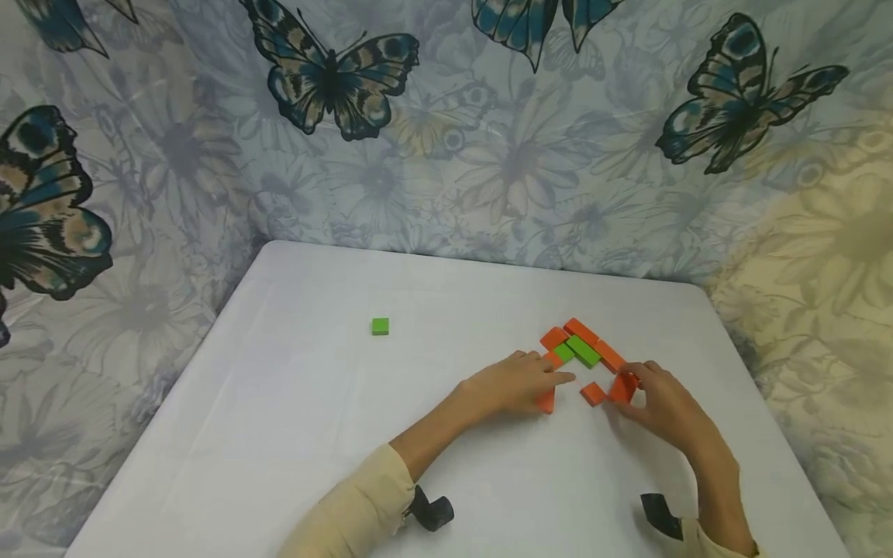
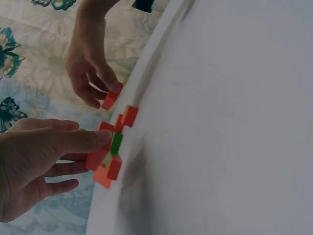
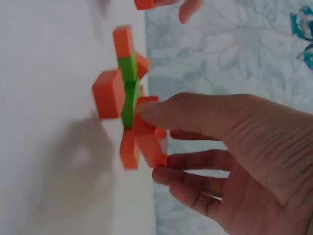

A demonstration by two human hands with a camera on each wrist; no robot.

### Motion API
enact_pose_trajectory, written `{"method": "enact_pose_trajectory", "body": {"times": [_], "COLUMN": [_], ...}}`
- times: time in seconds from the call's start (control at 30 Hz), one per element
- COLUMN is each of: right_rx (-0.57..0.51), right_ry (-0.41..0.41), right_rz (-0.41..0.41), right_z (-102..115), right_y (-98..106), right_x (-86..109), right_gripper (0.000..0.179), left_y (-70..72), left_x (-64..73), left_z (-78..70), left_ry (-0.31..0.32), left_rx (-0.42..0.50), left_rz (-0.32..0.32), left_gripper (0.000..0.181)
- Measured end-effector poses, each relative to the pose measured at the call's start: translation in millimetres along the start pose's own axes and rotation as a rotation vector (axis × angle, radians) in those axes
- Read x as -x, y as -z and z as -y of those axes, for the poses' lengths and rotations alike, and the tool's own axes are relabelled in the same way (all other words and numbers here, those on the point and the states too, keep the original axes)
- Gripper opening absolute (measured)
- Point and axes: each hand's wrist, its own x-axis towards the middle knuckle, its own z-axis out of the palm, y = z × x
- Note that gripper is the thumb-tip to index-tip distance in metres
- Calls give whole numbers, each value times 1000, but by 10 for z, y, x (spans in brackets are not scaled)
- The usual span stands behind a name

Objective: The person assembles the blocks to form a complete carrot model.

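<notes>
Pinching 1 orange block (image 1: 547,402) toward the right of the surface (image 1: 314,403), the left hand (image 1: 512,384) faces the right hand (image 1: 667,407), which grips 1 orange brick (image 1: 622,389); 1 green tile (image 1: 380,326) lies well apart, left.

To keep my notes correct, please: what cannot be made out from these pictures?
Head view: part of the orange rectangular block in the left hand, behind its fingers.
Right wrist view: part of another orange rectangular block, behind the thumb of the right hand.
Same view: most of the left hand, beyond the top edge.
Head view: surface detail of the lone green square block, too small.
</notes>
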Motion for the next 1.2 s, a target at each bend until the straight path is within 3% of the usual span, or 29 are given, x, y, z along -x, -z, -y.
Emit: {"method": "enact_pose_trajectory", "body": {"times": [0.17, 0.27, 0.43, 0.63, 0.77, 0.93, 1.2], "right_rx": [-40, -51, -41, -14, -30, -27, -39], "right_ry": [78, 167, 294, 369, 425, 484, 478], "right_rz": [-21, -35, -20, 19, 76, 145, 224], "right_z": [342, 537, 810, 1073, 1212, 1328, 1417], "right_y": [33, 16, -83, -230, -374, -566, -819], "right_x": [-107, -213, -421, -648, -792, -927, -1047], "right_gripper": [53, 54, 56, 59, 59, 57, 57], "left_y": [162, 201, 202, 146, 68, -79, -220], "left_x": [271, 482, 805, 1040, 1132, 1111, 1113], "left_z": [238, 400, 646, 827, 905, 953, 977], "left_ry": [53, 97, 191, 242, 261, 269, 277], "left_rx": [122, 189, 260, 302, 342, 424, 530], "left_rz": [-77, -117, -139, -160, -135, -102, -103], "left_gripper": [49, 41, 40, 39, 40, 44, 50]}}
